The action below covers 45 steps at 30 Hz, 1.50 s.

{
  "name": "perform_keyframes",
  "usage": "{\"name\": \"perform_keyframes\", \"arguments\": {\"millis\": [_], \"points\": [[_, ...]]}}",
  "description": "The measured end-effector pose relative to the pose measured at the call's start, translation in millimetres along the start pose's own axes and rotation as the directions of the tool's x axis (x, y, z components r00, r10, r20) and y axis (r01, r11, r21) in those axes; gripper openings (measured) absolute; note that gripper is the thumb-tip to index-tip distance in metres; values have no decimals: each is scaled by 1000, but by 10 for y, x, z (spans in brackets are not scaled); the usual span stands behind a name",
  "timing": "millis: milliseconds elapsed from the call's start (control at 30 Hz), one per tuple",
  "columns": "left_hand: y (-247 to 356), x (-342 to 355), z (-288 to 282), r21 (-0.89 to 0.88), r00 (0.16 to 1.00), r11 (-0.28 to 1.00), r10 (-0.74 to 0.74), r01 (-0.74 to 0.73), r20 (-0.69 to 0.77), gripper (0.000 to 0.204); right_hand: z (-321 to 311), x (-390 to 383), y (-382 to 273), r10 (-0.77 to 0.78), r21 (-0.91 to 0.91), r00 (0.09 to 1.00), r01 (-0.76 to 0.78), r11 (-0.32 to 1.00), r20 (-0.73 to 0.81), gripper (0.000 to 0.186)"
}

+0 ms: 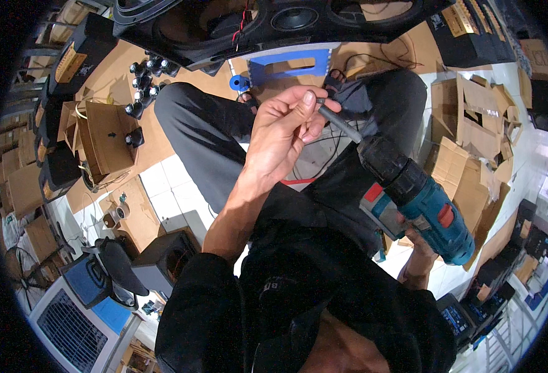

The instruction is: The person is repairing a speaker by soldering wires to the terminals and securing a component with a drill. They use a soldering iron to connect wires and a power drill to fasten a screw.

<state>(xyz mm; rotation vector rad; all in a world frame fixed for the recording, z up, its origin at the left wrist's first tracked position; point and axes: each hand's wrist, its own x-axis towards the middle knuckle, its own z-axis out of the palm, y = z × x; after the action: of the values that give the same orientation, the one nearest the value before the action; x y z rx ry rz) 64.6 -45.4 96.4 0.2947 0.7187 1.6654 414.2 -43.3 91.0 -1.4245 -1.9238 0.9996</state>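
A teal and black cordless drill [436, 214] is gripped by my right hand [420, 245], partly hidden behind its body. A long grey driver bit [342, 121] sticks out of its black chuck, pointing up and left. My left hand [280, 127] is closed in a pinch at the bit's far end. Something small and dark shows between the thumb and fingers; whether it is the bit's tip or a separate piece is unclear. Beyond my hands stands a long black speaker cabinet [224, 53] with round openings and a red and black wire [241, 25] hanging over it.
A blue stool [268, 71] stands below the cabinet, between my knees. Several small black round parts [142, 94] lie at the left near an open cardboard box [106, 146]. Torn cardboard [467, 118] is piled at the right. A speaker box [165, 261] sits at the lower left.
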Motion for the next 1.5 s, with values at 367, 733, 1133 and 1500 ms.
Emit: {"name": "perform_keyframes", "arguments": {"millis": [367, 733, 1133, 1500], "points": [[55, -54, -52, 271, 996, 961, 32, -53, 80, 16, 66, 42, -271, -24, -93, 998, 18, 995, -64, 80], [70, -35, -184, -126, 936, 943, -325, 309, -137, 31, 125, -67, 97, 199, 134, 973, -214, 968, 113, 82], [-421, -83, -598, -131, 881, 985, -159, 111, -446, 14, 641, 289, -550, 131, 816, 949, -315, 485, 288, 65], [78, 30, 57, -450, 964, 892, -77, -47, -255, 25, 641, 48, -196, 228, 766, 941, -336, 548, 250, 45]]}}
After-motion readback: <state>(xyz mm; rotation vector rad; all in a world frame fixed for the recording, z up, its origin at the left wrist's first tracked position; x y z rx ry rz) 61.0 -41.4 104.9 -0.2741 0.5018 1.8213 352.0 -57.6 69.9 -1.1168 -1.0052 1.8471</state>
